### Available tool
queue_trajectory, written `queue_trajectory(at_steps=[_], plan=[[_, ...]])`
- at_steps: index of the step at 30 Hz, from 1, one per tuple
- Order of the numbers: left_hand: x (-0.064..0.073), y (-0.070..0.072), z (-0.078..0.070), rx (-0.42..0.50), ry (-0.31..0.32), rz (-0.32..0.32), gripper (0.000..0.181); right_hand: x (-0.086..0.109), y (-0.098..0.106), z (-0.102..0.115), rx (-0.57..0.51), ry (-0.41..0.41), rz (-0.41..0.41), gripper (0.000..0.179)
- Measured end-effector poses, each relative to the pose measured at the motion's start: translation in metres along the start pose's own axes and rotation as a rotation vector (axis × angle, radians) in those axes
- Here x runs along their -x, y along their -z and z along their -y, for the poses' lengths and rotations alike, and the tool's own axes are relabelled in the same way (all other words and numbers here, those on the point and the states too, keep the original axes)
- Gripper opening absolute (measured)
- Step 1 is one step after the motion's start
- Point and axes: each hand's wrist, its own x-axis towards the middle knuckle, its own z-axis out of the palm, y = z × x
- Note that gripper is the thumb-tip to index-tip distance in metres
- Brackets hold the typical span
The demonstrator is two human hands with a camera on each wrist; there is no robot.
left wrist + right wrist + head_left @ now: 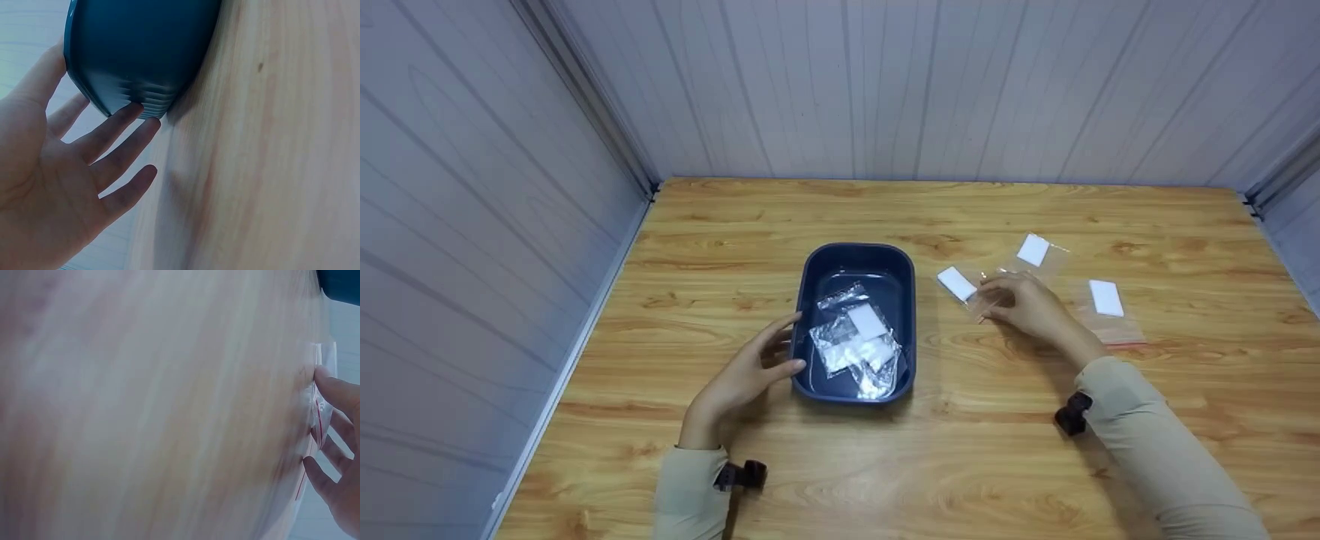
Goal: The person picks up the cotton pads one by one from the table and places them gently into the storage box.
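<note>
A dark blue rectangular basin [911,300] sits on the table, with several clear plastic bags [866,321] piled in it, white pieces showing inside them. My left hand [742,375] is at the basin's left side, fingers spread and fairly straight; in the left wrist view fingertips [151,125] meet its ribbed outer wall. To the right of the basin, my right hand [1031,304] pinches the end of a clear zip bag [322,405] between thumb and fingers. A flat white rectangle [957,284] lies in that bag's far end, toward the basin.
Two more zip bags lie beyond and to the right of my right hand, one with a white rectangle [1033,250] near the back, another with a white rectangle [1106,298] and a red strip. Panel walls [885,90] enclose the wooden table [720,225] at the back and sides.
</note>
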Motion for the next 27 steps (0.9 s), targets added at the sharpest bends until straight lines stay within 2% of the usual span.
queue_trajectory(at_steps=[10,21,27], plan=[[0.0,0.001,0.001,0.02,-0.015,0.007,0.072,-0.001,-0.001,0.002,0.038,0.008,-0.04,0.022],[-0.001,0.002,0.001,0.005,0.001,0.009,0.073,0.001,0.003,0.009,0.048,-0.113,-0.044,0.012],[-0.002,0.001,0.001,0.002,0.01,0.001,0.074,0.003,0.006,0.013,0.041,-0.136,-0.086,0.007]])
